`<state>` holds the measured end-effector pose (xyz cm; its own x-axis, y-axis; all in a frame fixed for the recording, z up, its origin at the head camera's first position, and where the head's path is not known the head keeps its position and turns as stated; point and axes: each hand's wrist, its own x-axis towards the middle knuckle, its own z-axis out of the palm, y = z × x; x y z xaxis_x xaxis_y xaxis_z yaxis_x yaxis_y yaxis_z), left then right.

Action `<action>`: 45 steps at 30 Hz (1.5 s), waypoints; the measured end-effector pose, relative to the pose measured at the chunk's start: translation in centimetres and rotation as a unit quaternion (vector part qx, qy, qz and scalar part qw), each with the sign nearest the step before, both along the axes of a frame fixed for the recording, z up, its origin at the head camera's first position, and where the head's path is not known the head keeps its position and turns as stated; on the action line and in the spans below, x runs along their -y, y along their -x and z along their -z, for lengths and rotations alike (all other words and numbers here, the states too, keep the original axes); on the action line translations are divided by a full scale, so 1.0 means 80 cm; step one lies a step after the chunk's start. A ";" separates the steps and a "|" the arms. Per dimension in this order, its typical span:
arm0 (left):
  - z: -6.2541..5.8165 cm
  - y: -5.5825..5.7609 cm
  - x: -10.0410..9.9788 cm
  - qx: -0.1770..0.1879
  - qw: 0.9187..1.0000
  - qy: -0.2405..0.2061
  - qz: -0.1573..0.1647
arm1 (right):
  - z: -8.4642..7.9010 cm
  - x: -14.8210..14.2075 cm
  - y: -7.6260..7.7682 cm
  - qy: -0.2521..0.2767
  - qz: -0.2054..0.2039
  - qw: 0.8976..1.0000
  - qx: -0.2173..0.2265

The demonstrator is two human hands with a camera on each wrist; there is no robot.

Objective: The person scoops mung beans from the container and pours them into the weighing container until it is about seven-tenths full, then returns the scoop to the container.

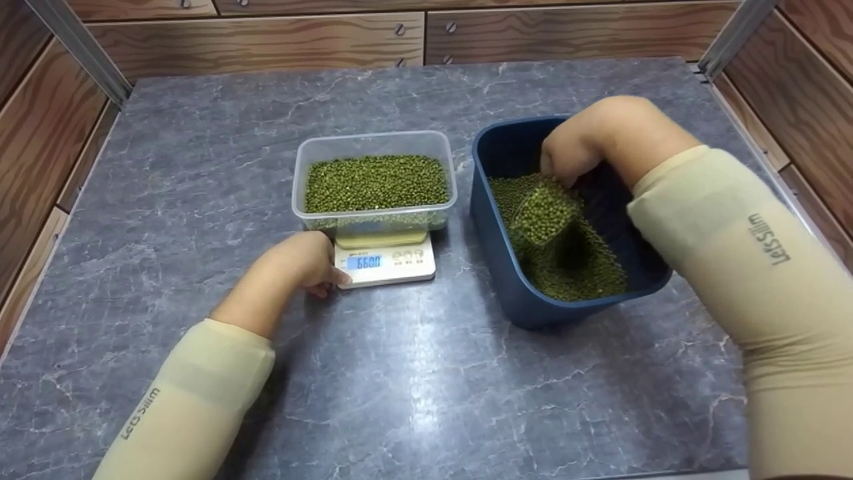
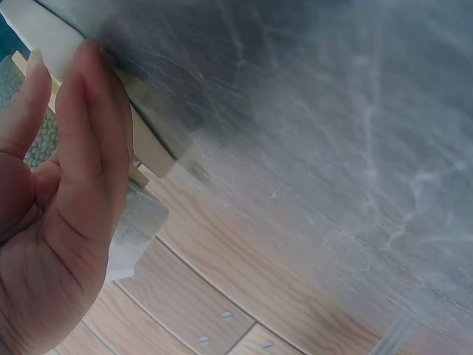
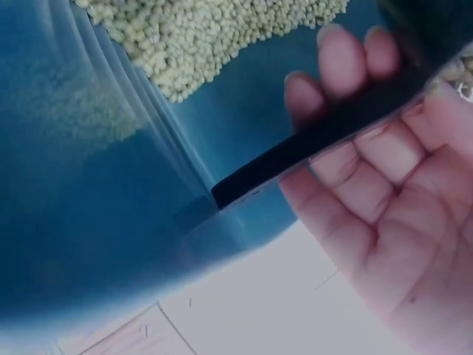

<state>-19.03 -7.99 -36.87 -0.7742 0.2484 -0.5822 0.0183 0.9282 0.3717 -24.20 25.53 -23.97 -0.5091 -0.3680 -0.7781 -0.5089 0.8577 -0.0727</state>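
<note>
My left hand (image 1: 300, 263) is at the near left corner of a white kitchen scale (image 1: 416, 267). Its thumb touches the corner, and in the left wrist view the fingers (image 2: 92, 111) lie fairly straight along the edge. On the scale stands a clear plastic container (image 1: 373, 215) partly filled with green mung beans (image 1: 376, 181); the lit display looks to read 660.0. Inside a deep blue bin (image 1: 496, 247), my right hand (image 1: 578, 150) grips the black handle (image 3: 318, 140) of a scoop. The clear scoop (image 1: 543, 217), heaped with beans, tilts over the beans in the bin (image 1: 573, 277).
The bin stands right of the scale on a grey marbled tabletop (image 1: 373, 387). Wood-patterned panels (image 1: 266, 41) close off the back and both sides, with metal posts (image 1: 736, 37) at the back corners. Pale sleeves (image 1: 766, 267) cover both forearms.
</note>
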 end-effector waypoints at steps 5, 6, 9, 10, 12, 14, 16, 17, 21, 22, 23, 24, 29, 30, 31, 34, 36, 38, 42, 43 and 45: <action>0.000 -0.001 0.001 -0.009 1.000 0.008 0.008 | -0.012 -0.003 0.005 0.016 0.029 0.999 0.017; 0.000 -0.001 0.002 -0.009 1.000 0.007 0.007 | -0.014 -0.004 0.006 0.018 0.033 0.999 0.017; 0.000 -0.001 0.001 -0.008 1.000 0.005 0.005 | -0.019 -0.007 0.009 0.026 0.045 0.998 0.018; 0.000 -0.001 0.001 -0.008 1.000 0.005 0.005 | -0.021 -0.008 0.010 0.027 0.050 0.998 0.018; -0.001 -0.001 0.001 -0.007 1.000 0.004 0.003 | -0.024 -0.012 0.012 0.030 0.056 0.998 0.016; -0.001 -0.001 0.000 -0.004 1.000 0.004 0.000 | -0.028 -0.015 0.015 0.033 0.065 0.997 0.012; -0.002 -0.001 0.000 -0.003 1.000 0.005 0.001 | -0.030 -0.020 0.018 0.037 0.080 0.996 0.012; -0.002 0.000 0.000 -0.002 1.000 0.005 0.001 | -0.031 -0.022 0.020 0.039 0.089 0.995 0.012; -0.001 0.001 0.001 -0.005 1.000 0.014 0.006 | -0.031 -0.030 0.028 0.061 0.150 0.986 0.023; 0.000 0.001 0.001 -0.005 1.000 0.015 0.004 | -0.031 -0.032 0.031 0.067 0.168 0.983 0.026; 0.000 0.002 0.001 -0.006 1.000 0.015 0.005 | -0.030 -0.033 0.033 0.074 0.185 0.979 0.031; 0.000 0.002 0.002 -0.006 1.000 0.017 0.006 | -0.029 -0.035 0.036 0.082 0.202 0.975 0.036; -0.001 0.002 0.002 -0.008 1.000 0.020 0.015 | -0.026 -0.040 0.043 0.101 0.262 0.958 0.058; -0.001 0.001 0.002 -0.009 1.000 0.023 0.019 | -0.025 -0.040 0.044 0.103 0.268 0.956 0.059; -0.002 0.001 0.002 -0.011 0.999 0.025 0.023 | -0.025 -0.041 0.044 0.104 0.270 0.955 0.060; -0.004 0.001 0.002 -0.014 0.999 0.034 0.034 | -0.025 -0.042 0.046 0.111 0.272 0.954 0.059; -0.004 0.001 0.002 -0.013 0.999 0.034 0.033 | -0.025 -0.042 0.047 0.112 0.272 0.954 0.060; -0.004 0.001 0.002 -0.011 0.999 0.033 0.027 | -0.025 -0.042 0.047 0.112 0.273 0.954 0.060; -0.003 0.001 0.002 -0.006 0.999 0.029 0.016 | -0.025 -0.042 0.047 0.110 0.270 0.955 0.060; -0.003 0.001 0.002 -0.005 1.000 0.028 0.014 | -0.025 -0.042 0.047 0.110 0.270 0.955 0.060; -0.002 0.000 0.003 -0.004 1.000 0.026 0.013 | -0.026 -0.042 0.047 0.107 0.269 0.955 0.060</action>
<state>-19.07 -8.19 -36.67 -0.7730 0.2379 -0.5882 0.0458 0.9456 0.3222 -27.99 28.85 -21.87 -0.5816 -0.2363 -0.7784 0.0240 0.9515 -0.3067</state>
